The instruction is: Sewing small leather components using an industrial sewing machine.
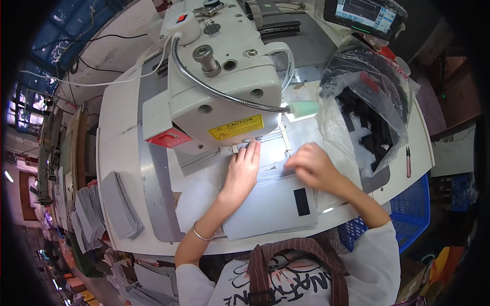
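Hands: the left hand [243, 171] is extended, fingers straight and close together, with its fingertips just below the front of the white sewing machine [224, 97]. The right hand [317, 167] is curled with fingers bent, near the right end of the metal clamp frame [286, 142]; whether it grips anything cannot be told.

Work in hand: grey panels [265, 206] lie at the front of the worktop [120, 148], between the forearms, reaching toward the machine. A black rectangular patch [301, 202] sits on the right part of the top one.

Surroundings: a pale green lamp [302, 109] on a flexible metal neck lights the sewing area. One grey stack [196, 162] is left of the left hand; another [121, 204] lies at the worktop's left side. To the right, a clear plastic bag [334, 133] contains black pieces [376, 145], with a slim pen-like tool [408, 163] beyond it, and a blue basket [411, 211] below the worktop edge
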### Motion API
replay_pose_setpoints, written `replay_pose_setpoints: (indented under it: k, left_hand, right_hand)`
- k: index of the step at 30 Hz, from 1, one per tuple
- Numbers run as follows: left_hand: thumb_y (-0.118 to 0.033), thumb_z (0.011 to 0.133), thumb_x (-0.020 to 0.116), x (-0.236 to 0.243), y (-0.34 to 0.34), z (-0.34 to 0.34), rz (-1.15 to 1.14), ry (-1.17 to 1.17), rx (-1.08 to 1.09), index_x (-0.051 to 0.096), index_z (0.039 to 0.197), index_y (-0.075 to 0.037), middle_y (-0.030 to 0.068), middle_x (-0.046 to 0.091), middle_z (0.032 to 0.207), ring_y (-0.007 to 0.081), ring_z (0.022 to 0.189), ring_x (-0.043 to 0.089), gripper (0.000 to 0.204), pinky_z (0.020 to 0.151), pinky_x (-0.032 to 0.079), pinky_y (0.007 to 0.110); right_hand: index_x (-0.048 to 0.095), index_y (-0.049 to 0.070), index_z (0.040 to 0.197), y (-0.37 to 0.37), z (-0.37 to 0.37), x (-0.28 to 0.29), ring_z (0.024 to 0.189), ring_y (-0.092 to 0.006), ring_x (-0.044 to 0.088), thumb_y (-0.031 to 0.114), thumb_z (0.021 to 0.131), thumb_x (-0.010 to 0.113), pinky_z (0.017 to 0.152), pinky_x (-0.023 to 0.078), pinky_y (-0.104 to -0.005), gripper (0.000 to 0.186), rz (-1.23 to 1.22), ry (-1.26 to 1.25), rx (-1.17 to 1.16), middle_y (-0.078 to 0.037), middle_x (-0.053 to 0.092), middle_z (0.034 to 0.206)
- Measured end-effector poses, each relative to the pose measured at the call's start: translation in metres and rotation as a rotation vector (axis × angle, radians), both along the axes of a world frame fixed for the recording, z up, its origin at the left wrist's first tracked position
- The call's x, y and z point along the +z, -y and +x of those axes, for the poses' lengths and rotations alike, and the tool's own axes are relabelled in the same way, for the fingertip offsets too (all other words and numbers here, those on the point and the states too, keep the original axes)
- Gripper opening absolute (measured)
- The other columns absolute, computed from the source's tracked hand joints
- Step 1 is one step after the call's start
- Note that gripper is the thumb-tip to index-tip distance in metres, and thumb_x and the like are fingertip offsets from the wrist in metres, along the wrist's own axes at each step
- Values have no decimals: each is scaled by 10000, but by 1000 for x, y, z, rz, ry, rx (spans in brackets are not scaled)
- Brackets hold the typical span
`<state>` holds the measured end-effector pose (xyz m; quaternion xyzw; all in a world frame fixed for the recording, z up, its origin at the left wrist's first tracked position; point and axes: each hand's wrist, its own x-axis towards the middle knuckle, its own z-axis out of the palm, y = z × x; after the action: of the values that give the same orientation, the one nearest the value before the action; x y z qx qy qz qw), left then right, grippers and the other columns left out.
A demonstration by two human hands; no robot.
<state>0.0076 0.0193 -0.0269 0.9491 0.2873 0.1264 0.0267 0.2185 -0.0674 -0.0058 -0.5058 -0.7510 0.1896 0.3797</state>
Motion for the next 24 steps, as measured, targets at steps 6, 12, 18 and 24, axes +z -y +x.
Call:
replay_pose_setpoints:
  k: [6, 12, 18, 24]
  left_hand:
    - [42, 713, 528, 2, 1, 17, -82, 132, -45, 534, 1167, 54, 203, 555, 1166, 300, 945, 550, 454, 811, 482, 366]
    - [30, 727, 557, 6, 13, 12, -137, 168, -21, 567, 1144, 16, 188, 580, 1137, 293, 892, 561, 418, 777, 491, 362]
    - [16, 745, 568, 8, 12, -8, -140, 167, 46, 598, 1108, -3, 156, 596, 1144, 281, 849, 569, 364, 749, 498, 362]
    - [-32, 776, 573, 15, 7, -25, -158, 173, 73, 598, 1088, -7, 144, 602, 1121, 275, 867, 569, 313, 740, 499, 368]
  right_hand:
    - [483, 165, 1265, 57, -36, 0, 1150, -312, 442, 338, 820, 583, 970, 325, -479, 488, -57, 437, 140, -99, 439, 1318]
    - [419, 176, 1337, 69, -46, -13, 1207, -369, 398, 409, 830, 566, 1010, 291, -522, 577, -64, 525, 109, -152, 347, 1407]
    - [423, 165, 1336, 60, -66, -19, 1201, -378, 400, 403, 818, 578, 1003, 290, -537, 591, -19, 515, 61, -160, 353, 1402]
    - [431, 197, 1341, 52, -82, -21, 1201, -366, 414, 420, 817, 575, 1010, 283, -530, 586, 2, 516, 33, -145, 360, 1405]
